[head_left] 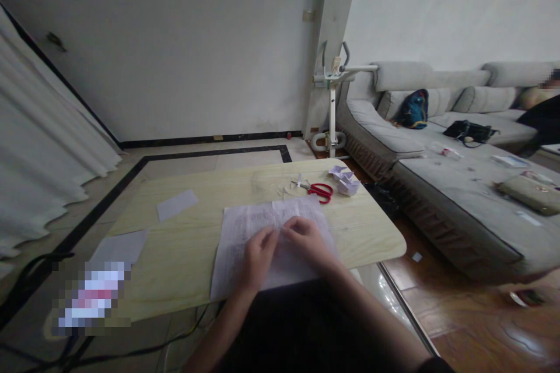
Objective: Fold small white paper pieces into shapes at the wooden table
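My left hand (pixel 259 253) and my right hand (pixel 307 239) are close together above a large printed sheet of paper (pixel 245 218). Both have the thumb and fingers drawn into a pinch, with the fingertips almost meeting. Something small and pale may lie between them, but it is too small to name. Creases run across the sheet, which lies at the near side of the pale wooden table (pixel 184 268). Just beyond it are red-handled scissors (pixel 321 191), beside thin pale string or scraps (pixel 286 187). Folded pieces of paper (pixel 347 182) sit near the far right corner.
A blank paper slip (pixel 177 205) and another sheet (pixel 125 246) lie on the table's left side, near a blurred-out item (pixel 94 294). Dark cables (pixel 131 354) hang at the lower left. Right of the table stand a grey sofa (pixel 437 198) and an exercise machine (pixel 332 105); a person sits there.
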{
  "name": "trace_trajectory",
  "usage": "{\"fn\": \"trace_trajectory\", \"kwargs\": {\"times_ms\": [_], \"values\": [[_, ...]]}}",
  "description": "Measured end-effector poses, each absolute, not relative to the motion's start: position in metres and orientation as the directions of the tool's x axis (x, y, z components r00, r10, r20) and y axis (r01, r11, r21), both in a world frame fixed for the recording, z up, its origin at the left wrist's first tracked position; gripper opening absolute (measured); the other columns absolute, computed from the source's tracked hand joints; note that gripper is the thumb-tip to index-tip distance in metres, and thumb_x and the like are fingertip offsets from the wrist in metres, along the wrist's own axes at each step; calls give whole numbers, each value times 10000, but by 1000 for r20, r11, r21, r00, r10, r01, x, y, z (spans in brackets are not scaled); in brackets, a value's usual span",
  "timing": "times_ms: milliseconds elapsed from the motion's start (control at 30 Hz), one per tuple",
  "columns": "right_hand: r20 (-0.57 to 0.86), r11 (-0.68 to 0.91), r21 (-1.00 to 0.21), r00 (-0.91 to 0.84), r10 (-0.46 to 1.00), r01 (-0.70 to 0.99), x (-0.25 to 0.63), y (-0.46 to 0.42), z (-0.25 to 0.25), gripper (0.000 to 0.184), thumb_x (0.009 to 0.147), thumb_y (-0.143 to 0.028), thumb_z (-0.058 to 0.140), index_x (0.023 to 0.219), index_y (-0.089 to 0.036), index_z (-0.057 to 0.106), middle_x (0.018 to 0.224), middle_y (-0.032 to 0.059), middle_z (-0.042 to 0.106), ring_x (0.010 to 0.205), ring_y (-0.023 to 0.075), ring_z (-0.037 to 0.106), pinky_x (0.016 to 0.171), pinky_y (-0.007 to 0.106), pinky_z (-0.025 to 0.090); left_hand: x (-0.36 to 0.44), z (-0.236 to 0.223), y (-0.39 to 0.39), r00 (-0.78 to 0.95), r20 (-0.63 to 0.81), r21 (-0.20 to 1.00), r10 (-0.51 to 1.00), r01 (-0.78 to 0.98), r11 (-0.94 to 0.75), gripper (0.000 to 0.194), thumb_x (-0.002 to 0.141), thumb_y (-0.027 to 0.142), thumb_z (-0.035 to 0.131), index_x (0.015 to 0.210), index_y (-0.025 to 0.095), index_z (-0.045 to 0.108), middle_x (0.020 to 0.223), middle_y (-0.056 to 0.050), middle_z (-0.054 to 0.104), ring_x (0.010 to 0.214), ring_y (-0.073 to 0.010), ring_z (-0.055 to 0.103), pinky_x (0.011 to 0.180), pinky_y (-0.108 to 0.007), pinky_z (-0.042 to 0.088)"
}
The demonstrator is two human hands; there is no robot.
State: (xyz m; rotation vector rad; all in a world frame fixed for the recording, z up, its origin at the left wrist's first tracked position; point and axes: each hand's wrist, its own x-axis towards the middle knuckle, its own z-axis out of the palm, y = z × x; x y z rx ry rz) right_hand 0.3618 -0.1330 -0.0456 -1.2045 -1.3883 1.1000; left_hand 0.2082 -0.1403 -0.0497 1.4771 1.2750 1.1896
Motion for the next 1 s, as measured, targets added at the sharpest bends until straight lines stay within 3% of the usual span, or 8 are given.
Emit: {"fn": "trace_trajectory", "kwargs": {"times_ms": [533, 733, 1000], "values": [[100, 105, -987, -48, 994, 119, 361, -135, -44, 119, 780, -263, 627, 683, -220, 572, 667, -30, 585, 649, 148, 555, 581, 233, 436, 209, -49, -140, 22, 129, 972, 991, 195, -131, 265, 831, 416, 614, 780, 172, 703, 654, -16, 672, 628, -187, 629, 550, -241, 477], [109, 108, -990, 2, 994, 89, 363, -133, -47, 154, 782, -305, 649, 678, -215, 582, 660, -24, 564, 636, 149, 535, 565, 239, 424, 209, -50, -140, 8, 105, 981, 994, 165, -105, 304, 839, 449, 608, 885, 164, 700, 656, -8, 667, 575, -164, 613, 523, -232, 488], [80, 79, -996, 4, 997, 30, 360, -134, -46, 159, 769, -339, 652, 692, -217, 585, 632, -36, 563, 592, 145, 522, 548, 243, 417, 209, -48, -141, -3, 107, 980, 994, 171, -105, 291, 849, 432, 596, 754, 171, 682, 613, 4, 632, 566, -155, 581, 529, -226, 459]]}}
